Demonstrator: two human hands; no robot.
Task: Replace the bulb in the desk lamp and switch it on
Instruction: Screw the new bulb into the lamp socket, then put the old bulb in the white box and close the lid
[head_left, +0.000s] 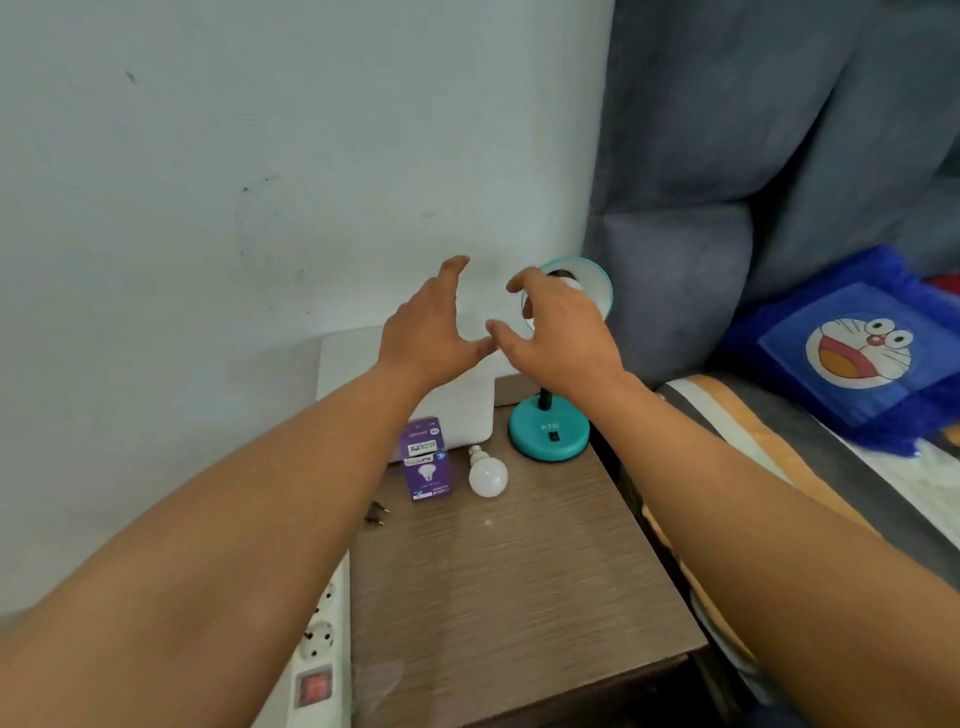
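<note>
On the table (519, 597), a loose white bulb (488, 475) lies beside a purple bulb box (426, 467), the teal desk lamp (550, 434) standing behind them, while above, the left hand (431, 332) spreads empty and the right hand (556, 332) curls, grasping nothing, at the lamp shade (592, 291).
</note>
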